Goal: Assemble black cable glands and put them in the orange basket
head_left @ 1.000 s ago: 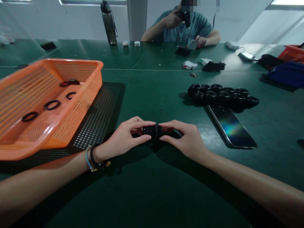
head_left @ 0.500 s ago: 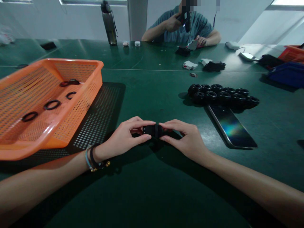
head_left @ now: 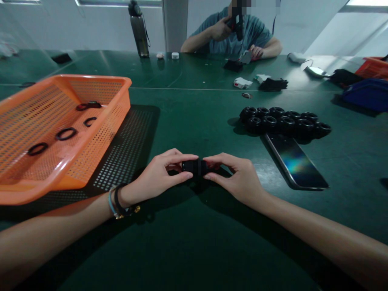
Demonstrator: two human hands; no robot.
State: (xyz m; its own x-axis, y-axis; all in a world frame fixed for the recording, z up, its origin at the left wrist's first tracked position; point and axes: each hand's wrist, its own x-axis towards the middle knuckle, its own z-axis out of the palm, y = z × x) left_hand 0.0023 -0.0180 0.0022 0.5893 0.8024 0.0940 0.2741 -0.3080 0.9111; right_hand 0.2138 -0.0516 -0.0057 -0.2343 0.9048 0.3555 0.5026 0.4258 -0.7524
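A small black cylindrical part (head_left: 194, 167) with a raised ring round it lies sideways between my two hands, just above or on the green table. My left hand (head_left: 165, 171) pinches its left end between thumb and fingers. From the other side, my right hand (head_left: 235, 173) grips the right end with thumb and fingertips. The part's exact kind does not show. Several similar-looking black round parts with holes in their tops (head_left: 285, 121) stand in two rows at the right, beyond a phone (head_left: 295, 161).
An orange perforated basket (head_left: 106, 149) at the left holds several black rings (head_left: 66, 133). A water bottle (head_left: 139, 34) stands at the back. Across the table sits a person (head_left: 218, 38) holding a dark tool. A blue bin (head_left: 366, 95) is at the far right.
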